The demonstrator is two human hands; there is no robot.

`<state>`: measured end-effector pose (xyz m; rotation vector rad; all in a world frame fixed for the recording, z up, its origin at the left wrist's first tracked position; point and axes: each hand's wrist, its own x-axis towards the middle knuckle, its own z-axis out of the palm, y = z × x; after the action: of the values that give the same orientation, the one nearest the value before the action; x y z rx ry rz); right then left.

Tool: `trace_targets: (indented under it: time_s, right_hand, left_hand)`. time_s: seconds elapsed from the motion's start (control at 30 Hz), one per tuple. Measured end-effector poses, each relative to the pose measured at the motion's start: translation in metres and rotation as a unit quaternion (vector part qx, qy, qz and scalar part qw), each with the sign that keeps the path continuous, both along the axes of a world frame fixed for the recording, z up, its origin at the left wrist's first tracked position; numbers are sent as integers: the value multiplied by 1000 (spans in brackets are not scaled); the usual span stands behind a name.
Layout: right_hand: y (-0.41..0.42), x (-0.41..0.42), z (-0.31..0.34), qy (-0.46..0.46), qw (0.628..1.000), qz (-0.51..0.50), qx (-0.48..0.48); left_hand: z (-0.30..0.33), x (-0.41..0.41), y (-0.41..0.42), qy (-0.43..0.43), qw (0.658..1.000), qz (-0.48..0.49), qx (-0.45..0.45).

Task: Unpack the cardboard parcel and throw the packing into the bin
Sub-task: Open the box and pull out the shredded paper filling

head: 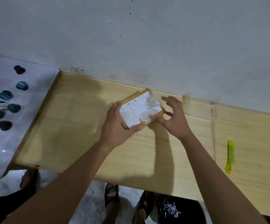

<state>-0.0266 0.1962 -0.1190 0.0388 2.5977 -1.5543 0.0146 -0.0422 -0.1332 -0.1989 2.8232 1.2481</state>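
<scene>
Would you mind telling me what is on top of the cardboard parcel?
A white shipping label under clear tape covers most of the parcel's top. The left hand grips one end, hiding that part; the contents are sealed from view.

A single wide-angle view from the person's head looks steeply down and forward, close over the wooden tabletop (pixel 76 126), whose far edge meets a pale wall (pixel 147 38) filling the upper frame. Both forearms reach in from the bottom edge. The floor (pixel 89 206) beneath the tabletop's near edge shows at bottom centre.
</scene>
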Motion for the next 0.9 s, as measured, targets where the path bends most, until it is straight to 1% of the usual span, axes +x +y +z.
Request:
trace_targets:
  time_s: [0.07,0.1,0.2,0.3,0.47,0.6,0.67,0.9]
  right_hand:
    - [7,-10,-4,-8,996,88,25]
    - [9,-13,-6,5,992,116,42]
    - [14,-17,-13,83,982,143,95]
    - [19,-15,-15,112,977,145,110]
    - [21,-13,-4,148,976,130,95]
    - [19,-27,12,217,965,107,104]
    - [16,-37,21,238,960,98,108]
    - [-1,-75,31,246,966,41,70]
  left_hand:
    - [-6,6,1,-18,1000,-14,-9]
    - [-7,6,0,-24,1000,-14,-6]
    - [-11,6,-6,-35,999,-8,19]
    - [-12,5,-14,-28,999,-26,33]
    - [-14,-2,-27,-13,996,-85,8]
    - [-15,-5,-28,-5,994,-112,-5]
    - [-12,-6,-28,-7,993,-118,-2]
    - [-15,-7,-29,-33,992,-120,-25]
